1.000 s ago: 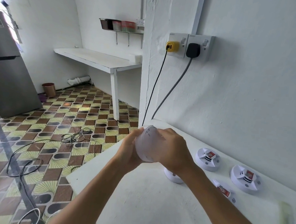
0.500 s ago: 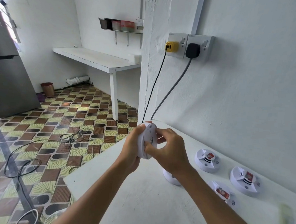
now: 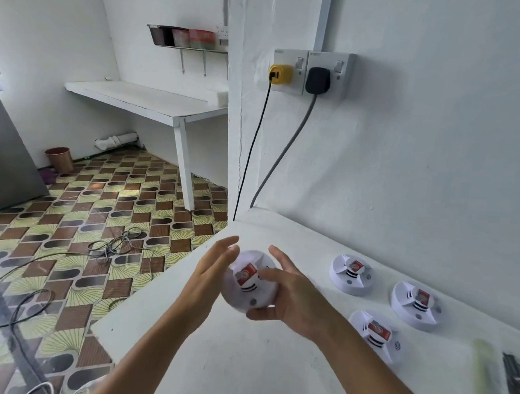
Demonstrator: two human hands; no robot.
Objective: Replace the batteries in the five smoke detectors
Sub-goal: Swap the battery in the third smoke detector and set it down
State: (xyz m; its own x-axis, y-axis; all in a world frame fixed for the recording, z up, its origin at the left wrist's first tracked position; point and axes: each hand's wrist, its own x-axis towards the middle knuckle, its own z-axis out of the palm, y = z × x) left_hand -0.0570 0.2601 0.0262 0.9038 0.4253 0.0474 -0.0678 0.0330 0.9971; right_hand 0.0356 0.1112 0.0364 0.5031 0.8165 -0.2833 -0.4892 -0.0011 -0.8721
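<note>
- Both hands are raised above the white counter [image 3: 243, 376] with one smoke detector [image 3: 249, 282] between them.
- Right hand [image 3: 293, 292] holds the detector from the right side, fingers curled under its rim and thumb on its top.
- Left hand [image 3: 211, 272] has straight, spread fingers; its palm is against the left side of the detector.
- On the held detector a red battery [image 3: 246, 273] sits in the open compartment; its label is too blurred to read.
- Three more detectors lie on the counter to the right of the hands: a far one [image 3: 351, 274], a right one [image 3: 414, 304] and a near one [image 3: 375, 334], each with a red battery showing.
- No writing on them can be read.
</note>
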